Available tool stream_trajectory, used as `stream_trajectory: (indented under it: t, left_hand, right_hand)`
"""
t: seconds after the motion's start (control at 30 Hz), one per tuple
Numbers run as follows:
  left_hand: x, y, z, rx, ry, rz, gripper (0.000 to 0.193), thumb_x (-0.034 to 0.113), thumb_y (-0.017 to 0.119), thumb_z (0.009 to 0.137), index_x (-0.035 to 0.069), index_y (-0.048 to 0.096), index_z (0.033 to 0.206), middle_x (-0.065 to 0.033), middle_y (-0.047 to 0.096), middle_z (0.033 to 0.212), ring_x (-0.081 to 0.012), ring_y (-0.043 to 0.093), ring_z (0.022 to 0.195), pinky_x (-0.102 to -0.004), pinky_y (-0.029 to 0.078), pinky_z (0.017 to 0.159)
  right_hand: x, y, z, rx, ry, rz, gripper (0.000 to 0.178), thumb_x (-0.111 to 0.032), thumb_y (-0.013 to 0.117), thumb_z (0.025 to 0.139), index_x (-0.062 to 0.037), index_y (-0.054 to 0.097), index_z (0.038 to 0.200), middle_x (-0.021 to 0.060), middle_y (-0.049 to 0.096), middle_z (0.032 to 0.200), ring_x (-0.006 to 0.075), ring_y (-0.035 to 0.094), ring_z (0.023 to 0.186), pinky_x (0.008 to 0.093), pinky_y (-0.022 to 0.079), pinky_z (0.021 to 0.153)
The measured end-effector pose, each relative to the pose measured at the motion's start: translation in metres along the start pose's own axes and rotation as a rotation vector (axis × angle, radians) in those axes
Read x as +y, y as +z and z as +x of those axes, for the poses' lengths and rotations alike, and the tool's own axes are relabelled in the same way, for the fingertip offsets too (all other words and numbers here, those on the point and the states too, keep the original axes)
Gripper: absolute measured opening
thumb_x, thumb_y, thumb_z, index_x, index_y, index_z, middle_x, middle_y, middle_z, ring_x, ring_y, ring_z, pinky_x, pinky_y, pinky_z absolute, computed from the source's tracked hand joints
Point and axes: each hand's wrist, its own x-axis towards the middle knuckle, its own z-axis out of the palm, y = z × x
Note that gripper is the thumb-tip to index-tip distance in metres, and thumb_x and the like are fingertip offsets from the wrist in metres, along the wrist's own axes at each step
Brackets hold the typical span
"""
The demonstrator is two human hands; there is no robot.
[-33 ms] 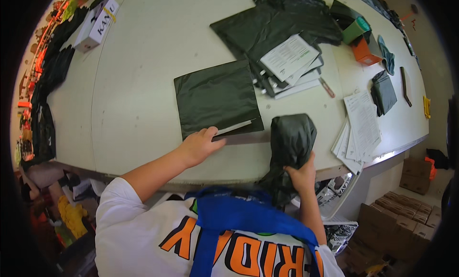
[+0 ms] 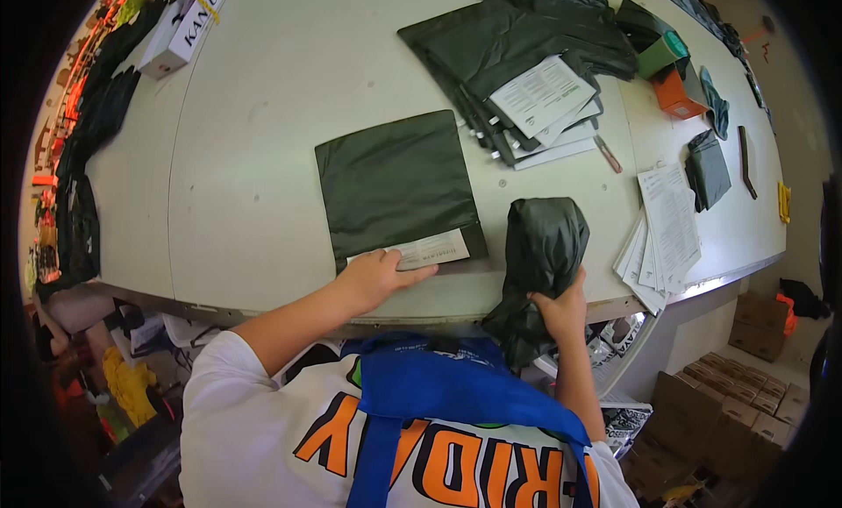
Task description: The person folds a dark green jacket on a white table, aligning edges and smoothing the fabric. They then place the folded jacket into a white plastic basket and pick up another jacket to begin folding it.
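Right hand (image 2: 561, 313) clutches a lumpy black plastic bundle (image 2: 545, 241), seemingly already wrapped, right of the flat square black plastic bag (image 2: 399, 179); left hand (image 2: 375, 276), thumb spread, rests on that bag's white paper slip (image 2: 445, 247).

A very dark green, nearly black tone is shown by the flat bag (image 2: 395, 179), by the bundled bag (image 2: 547, 241) and by the pile of bags (image 2: 535, 35), while the slip (image 2: 434, 248) is seen in white, marked with fine grey print, as are the fanned sheets (image 2: 670, 214). The surface (image 2: 246, 192) is coloured off-white and dotted with small grey specks; the small box (image 2: 677, 96) is coloured orange, the canister (image 2: 660, 59) green with a teal end, the cloth (image 2: 716, 105) greyish blue. Strong blue is borne by the apron (image 2: 465, 390), and the white shirt (image 2: 254, 429) is patterned with large orange letters edged in black.
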Motion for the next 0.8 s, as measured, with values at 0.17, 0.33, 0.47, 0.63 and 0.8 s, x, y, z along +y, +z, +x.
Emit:
stream_trajectory:
  t: [0.17,0.33,0.47,0.63,0.8]
  left_hand:
    - [0.044,0.044,-0.038,-0.003,-0.189,-0.05,0.05,0.006,0.052,0.081,0.012,0.049,0.13,-0.0164,0.061,0.098,-0.0314,0.058,0.087,-0.0393,0.051,0.073]
    - [0.037,0.044,-0.045,0.381,-0.242,-0.056,0.048,0.016,0.07,0.072,0.009,0.058,0.118,-0.0105,0.06,0.101,-0.0285,0.056,0.094,-0.0382,0.049,0.077]
    - [0.018,0.061,-0.061,0.343,-0.332,0.03,0.043,0.013,0.064,0.074,0.012,0.06,0.117,-0.0102,0.058,0.1,-0.0272,0.055,0.093,-0.0368,0.049,0.073]
    - [0.004,0.061,-0.067,0.148,-0.265,0.046,0.039,0.007,0.057,0.075,0.011,0.06,0.114,-0.011,0.054,0.104,-0.0279,0.054,0.091,-0.0369,0.049,0.07]
    - [0.012,0.007,-0.06,0.44,-0.293,-0.166,0.043,-0.002,0.052,0.081,0.007,0.054,0.123,-0.0099,0.054,0.118,-0.029,0.054,0.107,-0.0365,0.049,0.086]
  right_hand:
    - [0.007,0.02,0.003,0.139,-0.22,-0.108,0.094,-0.021,0.082,0.062,0.0006,0.027,0.135,0.031,0.054,0.118,0.0461,0.051,0.114,0.0431,0.041,0.097]
    - [0.011,0.011,0.019,0.027,-0.076,-0.112,0.093,-0.021,0.079,0.065,-0.0002,0.025,0.137,0.0295,0.058,0.114,0.0437,0.056,0.109,0.0443,0.044,0.093]
    - [0.005,-0.003,0.017,0.046,-0.161,0.0,0.079,-0.013,0.076,0.066,-0.0044,0.034,0.133,0.0267,0.06,0.113,0.0421,0.057,0.108,0.043,0.045,0.092]
    - [-0.048,-0.014,-0.032,-0.166,-0.43,-0.103,0.088,-0.012,0.077,0.061,-0.0087,0.032,0.136,0.0273,0.061,0.108,0.0441,0.058,0.104,0.0451,0.047,0.089]
    - [-0.093,-0.004,-0.068,-0.528,-0.998,-0.51,0.085,-0.009,0.068,0.055,-0.0065,0.039,0.135,0.0207,0.061,0.094,0.0405,0.06,0.088,0.0437,0.049,0.08]
